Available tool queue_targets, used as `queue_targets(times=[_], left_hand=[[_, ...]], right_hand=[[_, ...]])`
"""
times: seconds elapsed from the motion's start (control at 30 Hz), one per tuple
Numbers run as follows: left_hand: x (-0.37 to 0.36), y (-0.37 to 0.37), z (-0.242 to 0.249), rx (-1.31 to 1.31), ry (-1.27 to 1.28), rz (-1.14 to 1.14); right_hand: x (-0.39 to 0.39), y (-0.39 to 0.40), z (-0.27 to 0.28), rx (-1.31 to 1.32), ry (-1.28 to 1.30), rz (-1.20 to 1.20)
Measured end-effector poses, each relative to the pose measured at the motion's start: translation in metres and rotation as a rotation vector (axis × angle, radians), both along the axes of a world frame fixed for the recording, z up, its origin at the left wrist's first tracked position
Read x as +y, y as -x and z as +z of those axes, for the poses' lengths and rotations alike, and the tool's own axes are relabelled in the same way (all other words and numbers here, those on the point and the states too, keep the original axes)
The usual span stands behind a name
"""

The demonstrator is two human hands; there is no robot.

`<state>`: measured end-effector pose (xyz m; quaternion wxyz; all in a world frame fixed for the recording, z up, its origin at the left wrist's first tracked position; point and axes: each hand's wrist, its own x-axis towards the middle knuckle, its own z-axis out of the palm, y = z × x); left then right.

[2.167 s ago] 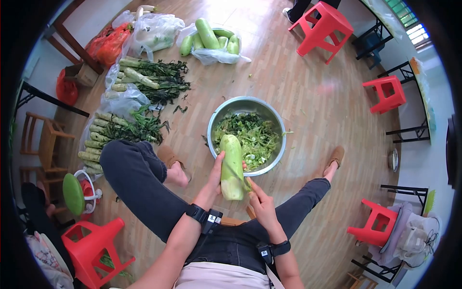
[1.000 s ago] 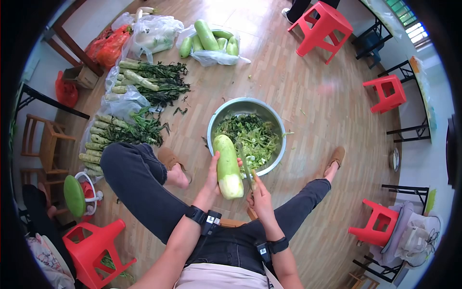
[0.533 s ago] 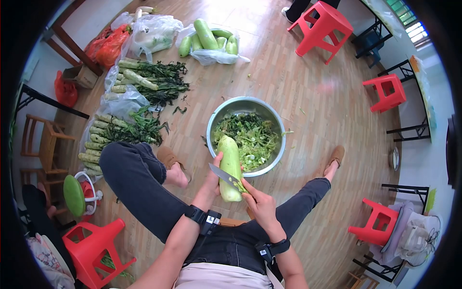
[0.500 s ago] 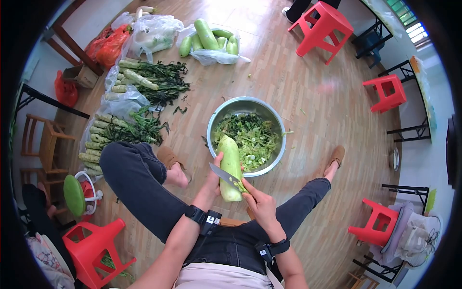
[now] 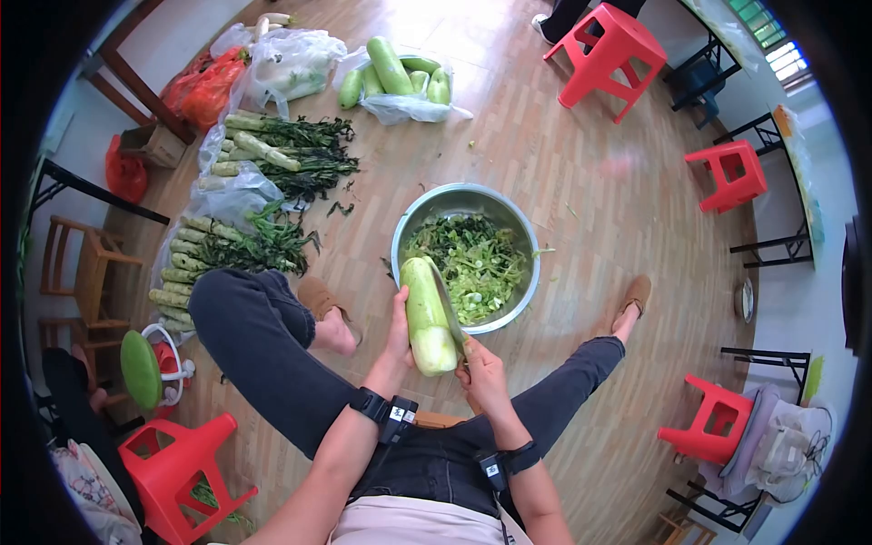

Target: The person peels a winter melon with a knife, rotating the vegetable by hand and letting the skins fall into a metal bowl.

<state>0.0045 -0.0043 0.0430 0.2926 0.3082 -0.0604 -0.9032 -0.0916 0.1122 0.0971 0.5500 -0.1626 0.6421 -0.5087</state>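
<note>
My left hand [image 5: 399, 329] is wrapped round the left side of a long pale green gourd [image 5: 423, 304], held tilted over the near rim of a metal basin [image 5: 534, 277]. The gourd's near end is whitish where its skin is off. My right hand [image 5: 482, 368] grips a knife [image 5: 450, 304] by its handle, the blade lying along the gourd's right side and pointing away from me. Green peelings and dark leaves [image 5: 477, 263] fill the bottom of the basin.
Leafy stem vegetables [image 5: 263, 150] lie in bundles on plastic at the left. More gourds [image 5: 389, 68] rest on a plastic bag beyond. Red stools [image 5: 618, 45] stand around the room, and another person's leg [image 5: 565, 16] shows at the top.
The knife has swung from lying across the gourd's near end to running along its right side. Pale flesh now shows at the near end, and the gourd has turned slightly.
</note>
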Motion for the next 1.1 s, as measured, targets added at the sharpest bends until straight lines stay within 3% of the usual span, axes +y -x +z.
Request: queue_targets(times=[0.03,0.17,0.23,0.27,0.33,0.43,0.9,1.1], left_hand=[[0.000,-0.002,-0.002,0.064,-0.001,-0.014],[-0.002,-0.001,0.004,0.067,0.023,-0.051],[-0.003,-0.001,0.007,0.030,0.020,-0.045],[-0.003,-0.001,0.008,-0.007,0.016,-0.041],[-0.005,-0.003,-0.006,0.024,0.005,-0.054],[-0.006,-0.002,-0.008,0.066,0.000,-0.068],[-0.001,0.001,0.000,0.017,-0.098,-0.113],[-0.001,0.000,-0.004,0.131,-0.050,-0.199]], right_hand=[[0.001,0.003,0.006,-0.264,-0.038,-0.025],[0.011,0.010,0.006,-0.268,0.030,-0.059],[0.015,0.011,0.012,0.397,0.023,0.137],[0.017,0.013,0.017,0.398,0.022,0.137],[0.021,0.014,0.028,0.733,0.043,0.374],[0.023,0.012,0.026,0.884,0.134,0.356],[0.020,0.013,0.022,1.019,0.175,0.374],[0.015,0.008,0.019,1.048,0.177,0.333]])
